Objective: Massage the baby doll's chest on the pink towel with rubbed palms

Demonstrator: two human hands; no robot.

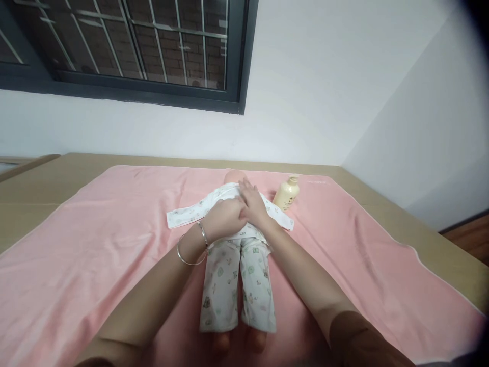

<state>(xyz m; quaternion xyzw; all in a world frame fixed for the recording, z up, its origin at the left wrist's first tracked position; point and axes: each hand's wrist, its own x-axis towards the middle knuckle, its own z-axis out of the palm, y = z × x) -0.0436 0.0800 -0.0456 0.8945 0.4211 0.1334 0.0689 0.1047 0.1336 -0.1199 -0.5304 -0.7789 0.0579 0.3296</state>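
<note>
A baby doll [234, 177] lies on its back or front, I cannot tell which, with its head at the far end and its feet towards me. It wears a white printed top [194, 210] with the sleeves spread wide and matching trousers [221, 285]. Over the middle of the top, my left hand [225, 218] is closed, its fingers curled; whatever they hold, if anything, is hidden. My right hand [253, 203] rests on the top with fingers stretched out, its thumb side against my left hand. Two thin bracelets [191, 263] circle my left wrist.
Beside the doll's right-hand sleeve, a pale yellow bottle [286, 193] leans on the cloth. A pink blanket [114, 224], wrinkled in places, covers most of the wooden surface [76, 171]. Behind it rise a white wall [305, 92] and a barred window with a dark frame [153, 94].
</note>
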